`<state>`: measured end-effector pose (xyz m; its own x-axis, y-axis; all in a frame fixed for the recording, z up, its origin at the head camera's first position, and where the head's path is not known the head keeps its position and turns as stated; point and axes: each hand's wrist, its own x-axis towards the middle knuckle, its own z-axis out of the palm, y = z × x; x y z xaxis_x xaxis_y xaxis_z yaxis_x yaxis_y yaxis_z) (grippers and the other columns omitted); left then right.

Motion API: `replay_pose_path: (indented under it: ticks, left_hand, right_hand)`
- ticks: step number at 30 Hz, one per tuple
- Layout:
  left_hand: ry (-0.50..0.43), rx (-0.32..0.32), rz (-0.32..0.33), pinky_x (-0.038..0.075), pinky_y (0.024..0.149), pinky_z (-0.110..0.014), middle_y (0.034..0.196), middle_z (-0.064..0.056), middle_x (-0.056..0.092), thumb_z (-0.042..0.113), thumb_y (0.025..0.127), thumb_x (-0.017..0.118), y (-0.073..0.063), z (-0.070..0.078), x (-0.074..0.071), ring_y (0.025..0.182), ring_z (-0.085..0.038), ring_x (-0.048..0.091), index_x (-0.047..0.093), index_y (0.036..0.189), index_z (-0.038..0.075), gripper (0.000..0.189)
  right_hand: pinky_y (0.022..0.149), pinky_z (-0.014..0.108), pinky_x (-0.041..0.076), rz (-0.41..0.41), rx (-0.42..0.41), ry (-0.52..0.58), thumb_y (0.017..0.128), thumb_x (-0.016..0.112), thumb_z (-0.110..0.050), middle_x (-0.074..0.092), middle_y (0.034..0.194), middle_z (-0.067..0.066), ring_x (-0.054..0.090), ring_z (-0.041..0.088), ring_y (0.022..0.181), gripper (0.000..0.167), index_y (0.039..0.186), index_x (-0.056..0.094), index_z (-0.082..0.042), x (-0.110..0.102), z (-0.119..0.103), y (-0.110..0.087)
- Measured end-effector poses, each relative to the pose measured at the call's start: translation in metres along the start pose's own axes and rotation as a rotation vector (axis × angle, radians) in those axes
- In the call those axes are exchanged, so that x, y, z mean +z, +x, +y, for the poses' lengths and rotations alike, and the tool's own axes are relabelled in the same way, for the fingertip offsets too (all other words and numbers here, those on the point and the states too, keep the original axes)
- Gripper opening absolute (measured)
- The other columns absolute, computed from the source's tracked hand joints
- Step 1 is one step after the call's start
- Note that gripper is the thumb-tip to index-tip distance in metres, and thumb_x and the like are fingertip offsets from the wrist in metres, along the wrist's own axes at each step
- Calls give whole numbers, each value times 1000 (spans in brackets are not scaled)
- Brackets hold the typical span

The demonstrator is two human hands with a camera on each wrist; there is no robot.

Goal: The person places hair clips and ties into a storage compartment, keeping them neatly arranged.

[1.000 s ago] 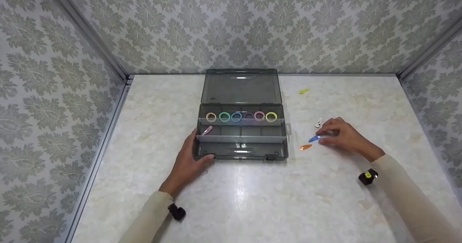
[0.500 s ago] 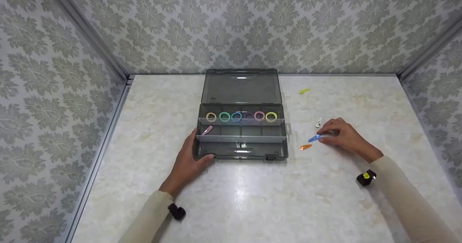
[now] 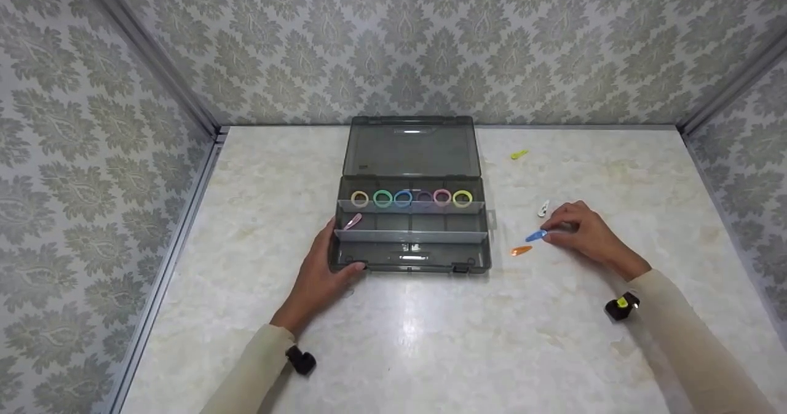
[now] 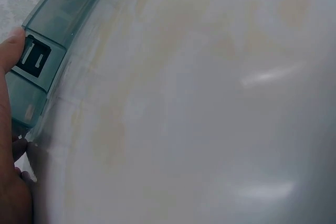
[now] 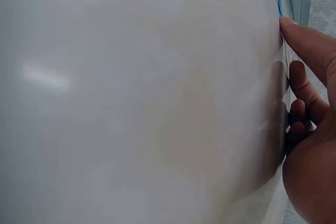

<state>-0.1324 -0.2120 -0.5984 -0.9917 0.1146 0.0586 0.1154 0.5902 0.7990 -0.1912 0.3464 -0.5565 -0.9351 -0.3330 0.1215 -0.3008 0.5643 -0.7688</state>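
At the front left corner of a dark see-through organizer box (image 3: 411,269), my left hand (image 3: 320,278) holds on, its thumb (image 4: 11,51) on the front wall beside a latch and its fingers along the left side. To the right of the box, my right hand (image 3: 581,232) pinches a blue snap hair clip (image 3: 535,235) between thumb and forefinger, low at the tabletop. An orange hair clip (image 3: 521,251) lies just in front of it, and a white hair clip (image 3: 543,208) just behind. A pink hair clip (image 3: 353,221) is in the middle row of the box, at the left end.
The box lid (image 3: 412,149) is open, leaning back toward the papered wall (image 3: 406,45). Several coloured hair ties, among them a yellow hair tie (image 3: 462,199), stand in the back row. A yellow-green hair clip (image 3: 519,154) lies farther back on the marbled table (image 3: 393,352).
My right wrist has shifted slightly left, and the fingertips have settled at the near end of the blue hair clip, which has turned a little. My left hand and the box have stayed put.
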Motion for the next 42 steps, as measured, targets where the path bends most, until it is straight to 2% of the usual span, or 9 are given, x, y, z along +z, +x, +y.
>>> replay_pose_path:
  ticks: [3,6,9,13,18,22,27,37,42]
  left_hand:
    - [-8,11,3,26,133,-56,179,-12,31,66,91,83,-1,0,0,166,-31,28,17,178,22,119]
    - [-13,23,5,26,133,-56,179,-12,31,63,92,84,-1,-1,0,166,-32,28,17,178,21,117]
    - [-14,30,6,26,133,-55,179,-12,31,61,93,85,-1,-1,0,166,-31,28,17,178,21,117]
    - [-22,30,1,25,133,-55,179,-11,31,61,92,85,-2,-1,-1,166,-30,27,16,178,21,117]
    - [-34,28,3,26,133,-56,179,-11,31,65,91,84,-1,0,-2,166,-31,28,17,178,22,118]
    - [-42,24,3,26,132,-58,178,-11,31,65,91,84,-1,0,-2,166,-31,28,17,178,22,119]
    - [-33,28,4,27,132,-58,178,-13,31,63,92,85,0,-1,-1,166,-33,28,18,178,21,117]
    - [-41,8,2,24,133,-56,179,-11,30,62,92,85,-1,-1,-1,166,-31,27,18,178,22,116]
    - [-49,16,2,25,133,-57,179,-11,31,58,92,86,0,-1,-1,166,-30,27,18,178,22,115]
  right_hand:
    - [89,29,37,-3,5,9,93,84,5,70,109,24,48,26,106,11,103,83,3,-1,-9,-2]
    - [91,30,35,-2,43,19,93,84,5,69,110,23,46,25,107,9,102,82,3,0,-7,-2]
    - [91,32,34,4,74,15,93,84,6,69,111,22,45,25,107,8,100,81,2,4,4,0]
    - [90,33,34,3,76,-18,93,85,4,70,111,19,44,23,106,8,97,81,-2,6,20,1]
    - [89,34,35,-17,66,-15,92,87,-1,71,110,13,44,19,106,8,96,82,-5,4,25,3]
    - [88,29,37,0,43,0,93,86,0,72,108,13,47,17,103,7,98,82,-4,3,23,2]
    - [87,22,39,43,62,32,95,85,-3,75,107,13,50,14,103,5,99,82,-3,1,19,2]
    - [83,23,42,109,142,18,99,83,-7,74,106,14,51,20,100,7,105,82,-4,1,10,5]
    - [82,28,39,152,136,32,98,83,-6,75,104,15,51,27,99,7,104,82,-1,2,5,9]
